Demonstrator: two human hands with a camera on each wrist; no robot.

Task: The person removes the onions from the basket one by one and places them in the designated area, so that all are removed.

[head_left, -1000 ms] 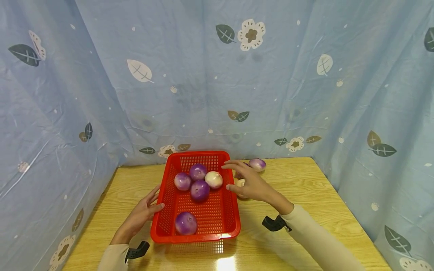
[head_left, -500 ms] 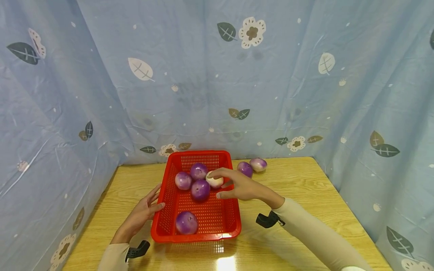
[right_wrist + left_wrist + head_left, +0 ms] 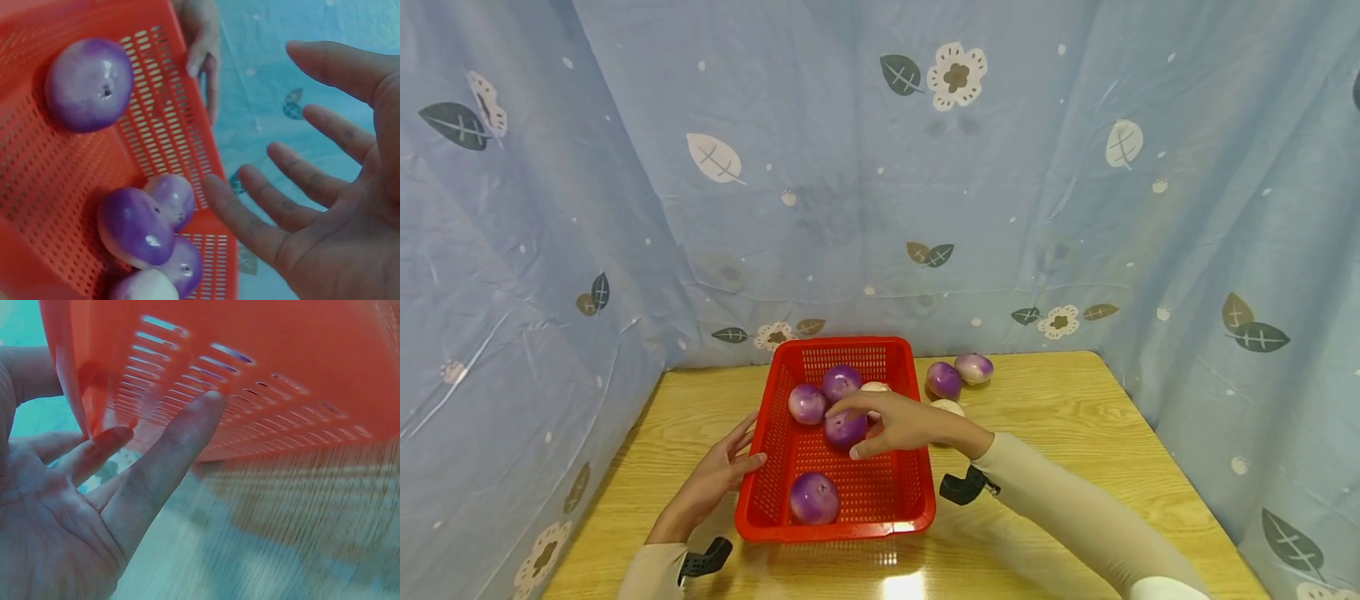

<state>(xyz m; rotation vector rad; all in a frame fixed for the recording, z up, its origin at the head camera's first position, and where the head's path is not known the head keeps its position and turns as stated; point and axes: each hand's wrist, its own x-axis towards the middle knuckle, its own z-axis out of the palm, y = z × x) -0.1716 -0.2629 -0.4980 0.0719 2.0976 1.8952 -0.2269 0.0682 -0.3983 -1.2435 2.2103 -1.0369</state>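
Note:
A red plastic basket [image 3: 835, 532] stands on the table and holds several shiny, round purple-and-white vegetables that look like onions or turnips. One purple vegetable [image 3: 815, 498] lies apart near its front; others, including a pale one [image 3: 876, 387], cluster farther back. My left hand [image 3: 715, 471] grips the left rim, its thumb inside and its fingers [image 3: 187, 428] against the slotted outer wall. Over the cluster hovers my right hand [image 3: 898, 423], fingers spread, palm [image 3: 344, 250] bare and nothing held. It partly covers the pale vegetable and the purple one [image 3: 844, 431] before it.
Right of the basket, on the wooden table [image 3: 1060, 433], lie a purple vegetable [image 3: 943, 380], a purple-white one [image 3: 974, 368] and a pale one [image 3: 947, 407], which my right arm partly hides. A blue patterned curtain [image 3: 820, 208] encloses the back and sides.
My right hand has moved left from above the basket's right rim to over the clustered vegetables, uncovering those on the table. My left hand has stayed at the left rim.

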